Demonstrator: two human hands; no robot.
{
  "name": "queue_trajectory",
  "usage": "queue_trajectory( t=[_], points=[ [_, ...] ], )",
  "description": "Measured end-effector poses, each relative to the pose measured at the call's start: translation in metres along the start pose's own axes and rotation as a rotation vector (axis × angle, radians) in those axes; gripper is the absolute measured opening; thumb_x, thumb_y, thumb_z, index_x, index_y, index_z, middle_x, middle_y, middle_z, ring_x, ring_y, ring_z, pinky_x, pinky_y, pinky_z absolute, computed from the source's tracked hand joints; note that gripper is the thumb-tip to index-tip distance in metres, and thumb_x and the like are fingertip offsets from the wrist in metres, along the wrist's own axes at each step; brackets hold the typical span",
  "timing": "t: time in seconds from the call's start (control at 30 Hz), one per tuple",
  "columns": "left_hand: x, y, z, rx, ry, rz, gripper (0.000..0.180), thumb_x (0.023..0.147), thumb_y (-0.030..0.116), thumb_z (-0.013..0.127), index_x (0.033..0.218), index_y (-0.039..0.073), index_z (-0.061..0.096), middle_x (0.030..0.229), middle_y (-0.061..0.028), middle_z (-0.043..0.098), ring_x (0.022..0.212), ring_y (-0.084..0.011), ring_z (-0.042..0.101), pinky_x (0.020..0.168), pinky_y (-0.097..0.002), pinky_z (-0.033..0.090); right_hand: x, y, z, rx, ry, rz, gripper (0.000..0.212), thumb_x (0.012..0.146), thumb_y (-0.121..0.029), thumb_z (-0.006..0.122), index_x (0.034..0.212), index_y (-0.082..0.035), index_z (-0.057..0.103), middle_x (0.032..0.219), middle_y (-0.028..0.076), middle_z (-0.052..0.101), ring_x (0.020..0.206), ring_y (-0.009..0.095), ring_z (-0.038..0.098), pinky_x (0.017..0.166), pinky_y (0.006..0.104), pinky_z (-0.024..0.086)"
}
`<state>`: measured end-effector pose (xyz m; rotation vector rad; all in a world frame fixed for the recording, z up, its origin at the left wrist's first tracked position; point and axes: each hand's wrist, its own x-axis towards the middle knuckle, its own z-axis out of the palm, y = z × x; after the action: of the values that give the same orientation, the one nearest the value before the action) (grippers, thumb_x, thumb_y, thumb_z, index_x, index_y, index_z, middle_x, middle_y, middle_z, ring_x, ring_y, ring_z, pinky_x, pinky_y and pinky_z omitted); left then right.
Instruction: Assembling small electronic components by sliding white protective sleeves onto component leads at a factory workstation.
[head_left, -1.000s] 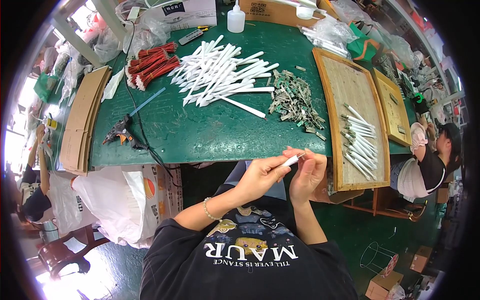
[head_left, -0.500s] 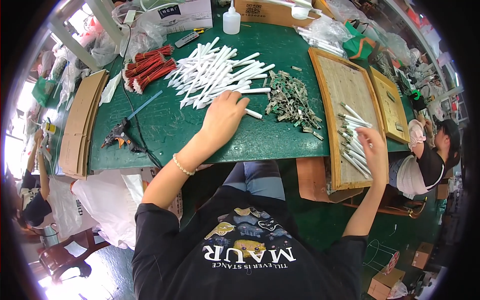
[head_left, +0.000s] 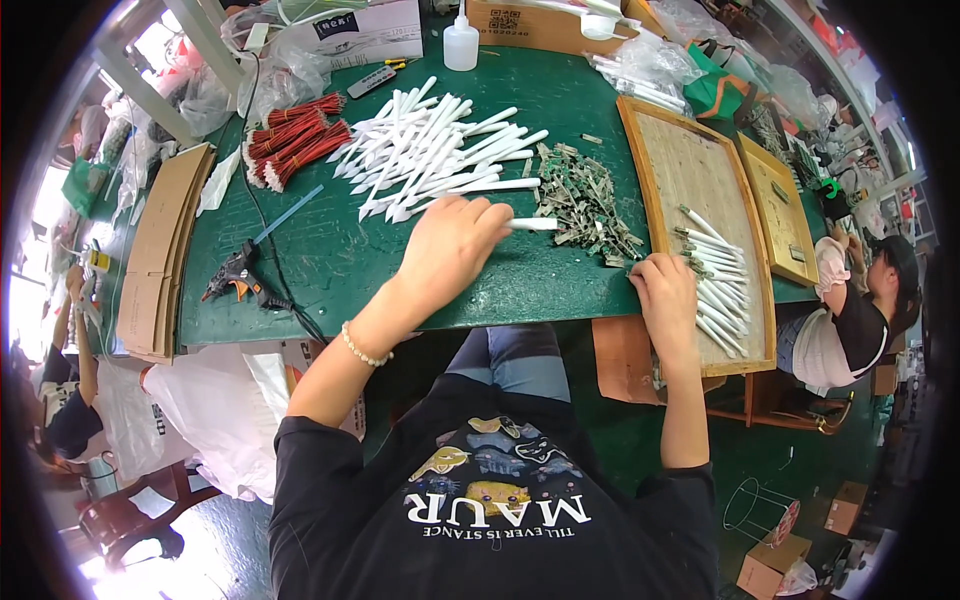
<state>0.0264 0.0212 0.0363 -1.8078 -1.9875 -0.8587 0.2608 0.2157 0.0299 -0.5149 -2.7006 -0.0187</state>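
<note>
My left hand (head_left: 452,250) is closed round a white pointed tube (head_left: 532,224), whose blunt end sticks out to the right. Just beyond it lies a large heap of similar white tubes (head_left: 430,140). My right hand (head_left: 668,298) rests at the left rim of the wooden tray (head_left: 690,160), fingers curled down by the edge of a pile of small green circuit boards (head_left: 585,200). Its fingertips hide whatever they may pinch. Inside the tray, several white tubes (head_left: 722,290) with boards at their ends lie in a row.
Bundles of red wires (head_left: 295,140), a hot glue gun (head_left: 240,275) with its stick and cable, and flattened cardboard (head_left: 165,255) are on the left. A white squeeze bottle (head_left: 461,45) stands at the back. A smaller yellow tray (head_left: 780,210) and another person (head_left: 850,310) are at right.
My right hand has moved left from above the tubes in the tray to its left rim beside the boards. My left hand has shifted the tube slightly right, away from the heap.
</note>
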Motion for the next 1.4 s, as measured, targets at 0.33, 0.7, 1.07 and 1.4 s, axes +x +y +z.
queue_trajectory(
  t=[0.33,0.7,1.07,1.4],
  points=[
    [-0.032,0.079,0.006,-1.021,-0.166,-0.653,0.024,0.095,0.018,0.051,0.109,0.0,0.057,0.068,0.0049,0.047,0.059,-0.0035,0.04,0.051,-0.0201,0.034,-0.007,-0.065,-0.017,1.127,0.163,0.367,0.005,0.086,0.003,0.056,0.09,0.0,0.059,0.089,0.006,0.06,0.089,0.013,0.057,0.081,0.0252,0.044],
    [-0.055,0.113,0.031,-1.429,-0.012,-0.793,0.024,0.098,0.021,0.046,0.109,0.0,0.053,0.063,0.0061,0.039,0.052,-0.0019,0.033,0.046,-0.0182,0.027,-0.016,-0.097,0.006,1.612,0.285,0.4,0.02,0.092,-0.004,0.053,0.112,-0.002,0.052,0.097,0.008,0.062,0.08,0.009,0.055,0.069,0.0195,0.043],
    [-0.068,0.109,0.035,-1.189,-0.114,-0.765,0.036,0.094,0.015,0.053,0.128,0.004,0.051,0.067,0.0061,0.046,0.058,-0.0024,0.038,0.051,-0.0185,0.032,-0.019,-0.092,0.005,1.322,0.281,0.322,0.021,0.093,-0.004,0.05,0.114,-0.001,0.051,0.097,0.011,0.064,0.087,0.012,0.059,0.074,0.0222,0.045],
    [-0.073,0.106,0.035,-1.279,-0.179,-0.789,0.032,0.093,0.017,0.055,0.123,0.004,0.056,0.065,0.0054,0.045,0.058,-0.0027,0.038,0.051,-0.0192,0.033,-0.017,-0.09,0.001,1.476,0.132,0.389,0.021,0.093,-0.005,0.052,0.112,0.0,0.051,0.093,0.014,0.066,0.085,0.014,0.06,0.081,0.0264,0.045]
  ],
)
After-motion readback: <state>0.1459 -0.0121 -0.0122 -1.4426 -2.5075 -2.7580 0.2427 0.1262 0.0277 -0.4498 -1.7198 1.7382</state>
